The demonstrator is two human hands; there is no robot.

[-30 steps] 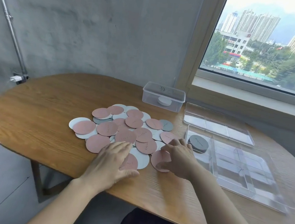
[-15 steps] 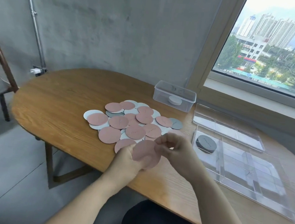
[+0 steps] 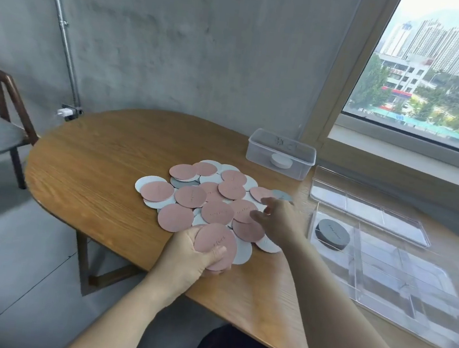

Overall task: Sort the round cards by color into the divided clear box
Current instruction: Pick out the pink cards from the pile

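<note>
Fingers (image 3: 258, 216) over wooden table (image 3: 93, 175), concrete wall (image 3: 180, 39)

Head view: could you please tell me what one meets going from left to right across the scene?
Chair → left hand → pink cards it grips → right hand → dark grey stack → divided clear box.
</note>
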